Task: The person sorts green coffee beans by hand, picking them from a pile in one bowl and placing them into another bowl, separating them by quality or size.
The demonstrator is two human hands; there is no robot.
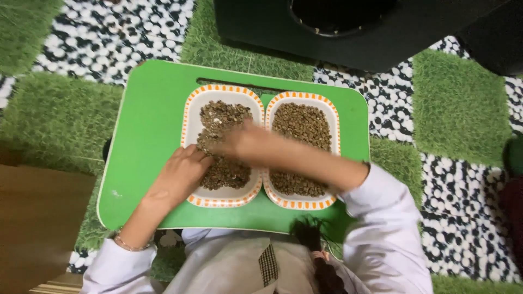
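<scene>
Brown seeds (222, 117) fill the left dish (192, 106), one of two white orange-rimmed dishes side by side on a green tray (147, 125). Right dish (333, 117) holds a similar heap of seeds (302, 125). Left hand (180, 174) rests on the left dish's near-left rim, fingers loosely curled, touching the seeds. Right hand (239, 142) reaches across over the left dish; motion-blurred, so cannot tell whether it pinches anything, possibly fingers together. Tray sits on green turf and pebble-pattern mats (457, 103).
</scene>
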